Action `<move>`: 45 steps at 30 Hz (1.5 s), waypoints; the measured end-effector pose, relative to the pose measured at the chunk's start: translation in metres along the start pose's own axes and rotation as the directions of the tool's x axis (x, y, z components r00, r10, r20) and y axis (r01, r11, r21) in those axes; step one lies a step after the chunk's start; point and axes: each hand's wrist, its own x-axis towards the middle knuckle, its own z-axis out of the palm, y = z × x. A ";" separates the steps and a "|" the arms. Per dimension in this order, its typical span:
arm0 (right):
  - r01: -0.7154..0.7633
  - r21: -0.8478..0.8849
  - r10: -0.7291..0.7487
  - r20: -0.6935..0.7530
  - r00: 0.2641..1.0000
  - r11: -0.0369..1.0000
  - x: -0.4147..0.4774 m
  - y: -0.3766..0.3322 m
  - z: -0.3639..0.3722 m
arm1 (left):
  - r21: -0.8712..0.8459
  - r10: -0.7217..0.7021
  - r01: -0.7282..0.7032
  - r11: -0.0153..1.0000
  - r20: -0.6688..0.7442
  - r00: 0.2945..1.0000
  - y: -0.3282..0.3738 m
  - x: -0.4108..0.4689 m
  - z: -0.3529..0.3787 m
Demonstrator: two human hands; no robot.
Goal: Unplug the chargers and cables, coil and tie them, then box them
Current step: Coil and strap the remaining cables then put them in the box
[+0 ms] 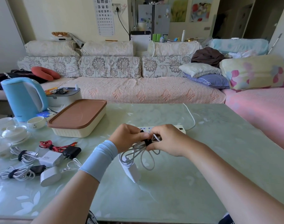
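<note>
At frame centre the left hand (128,136) pinches the black tie (147,141) while the right hand (168,140) grips the coil (142,153), charger (131,170) hanging below; best cinch the tie snugly mid-coil, loops even.

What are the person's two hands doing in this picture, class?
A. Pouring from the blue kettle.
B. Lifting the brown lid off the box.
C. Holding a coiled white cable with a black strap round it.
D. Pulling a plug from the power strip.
C: the left hand and right hand both grip the coiled white cable, and the black strap wraps its middle.
</note>
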 end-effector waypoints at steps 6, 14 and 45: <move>0.152 -0.070 -0.161 -0.165 0.973 0.986 0.002 -0.003 0.005 | -0.355 -0.103 0.089 0.931 -0.021 0.994 -0.005 -0.003 0.003; 0.128 0.081 -0.103 -0.262 0.960 0.988 -0.001 -0.001 0.004 | -0.335 -0.042 -0.014 0.942 -0.160 0.986 -0.001 0.000 0.007; -0.355 0.567 0.375 0.086 0.923 0.743 0.033 -0.011 0.032 | -0.692 -0.513 0.249 0.677 -0.201 0.834 -0.015 0.008 -0.032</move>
